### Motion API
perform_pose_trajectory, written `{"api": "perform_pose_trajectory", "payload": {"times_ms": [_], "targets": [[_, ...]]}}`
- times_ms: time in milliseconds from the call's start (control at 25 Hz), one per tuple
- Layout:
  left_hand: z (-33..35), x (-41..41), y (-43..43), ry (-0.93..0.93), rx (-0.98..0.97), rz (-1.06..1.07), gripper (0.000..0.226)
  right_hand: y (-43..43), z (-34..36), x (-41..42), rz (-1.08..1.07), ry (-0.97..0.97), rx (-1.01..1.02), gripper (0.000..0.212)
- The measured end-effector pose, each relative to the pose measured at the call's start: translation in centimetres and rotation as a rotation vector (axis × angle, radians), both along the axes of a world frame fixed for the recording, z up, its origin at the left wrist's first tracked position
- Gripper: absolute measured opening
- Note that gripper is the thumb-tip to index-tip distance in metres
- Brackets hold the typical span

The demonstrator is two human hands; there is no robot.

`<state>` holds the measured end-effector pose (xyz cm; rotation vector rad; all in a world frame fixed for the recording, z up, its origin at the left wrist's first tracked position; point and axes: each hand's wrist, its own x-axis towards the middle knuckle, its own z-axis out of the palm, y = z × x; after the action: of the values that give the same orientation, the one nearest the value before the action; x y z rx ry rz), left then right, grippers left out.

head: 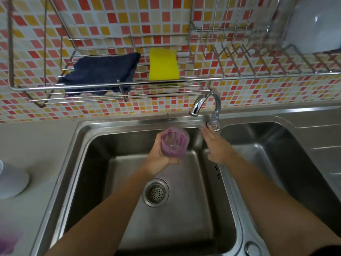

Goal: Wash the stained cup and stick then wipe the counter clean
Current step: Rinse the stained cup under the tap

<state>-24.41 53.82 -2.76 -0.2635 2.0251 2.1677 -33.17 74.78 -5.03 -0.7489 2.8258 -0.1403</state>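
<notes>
Left hand wrapped round stained cup, fingers curled tight on lower wall, thumb on near side. Cup held upright-ish over left basin of steel sink, mouth tilted a bit toward camera, purple smears streaked down inside, clear at bottom. Held near basin's back wall, just left of & below faucet spout, not touching it.

Right hand stretched out flat, fingers straight & close together, holding nothing, fingertips at faucet handle — touching or just short, hard to tell w/ glare on chrome. No water visible from spout.

Drain strainer mid basin, below both forearms. Second basin to right.

Wire rack on tiled wall above sink: dark blue cloth draped at left, yellow sponge just right of it, apart. Dish rack section further right w/ white bowl at top corner.

Counter left of sink: white rounded object at edge of view, purple smudge at bottom left corner, blurred, prob. spill stain. Stick not seen
</notes>
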Motion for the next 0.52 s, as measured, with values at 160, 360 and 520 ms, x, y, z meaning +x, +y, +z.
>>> {"api": "perform_pose_trajectory", "payload": {"times_ms": [160,360,520], "targets": [[-0.4,0.1,0.9,-0.013,0.036,-0.013,0.086,-0.2,-0.1,-0.4,0.047,0.005,0.114,0.09],[-1.0,0.1,2.1,-0.032,0.054,-0.025,0.084,1.2,-1.3,3.0,-0.14,0.036,-0.132,0.079],[-0.9,0.2,3.0,-0.034,0.12,-0.044,0.08,2.4,-3.8,6.9,-0.269,0.01,-0.196,0.066]]}}
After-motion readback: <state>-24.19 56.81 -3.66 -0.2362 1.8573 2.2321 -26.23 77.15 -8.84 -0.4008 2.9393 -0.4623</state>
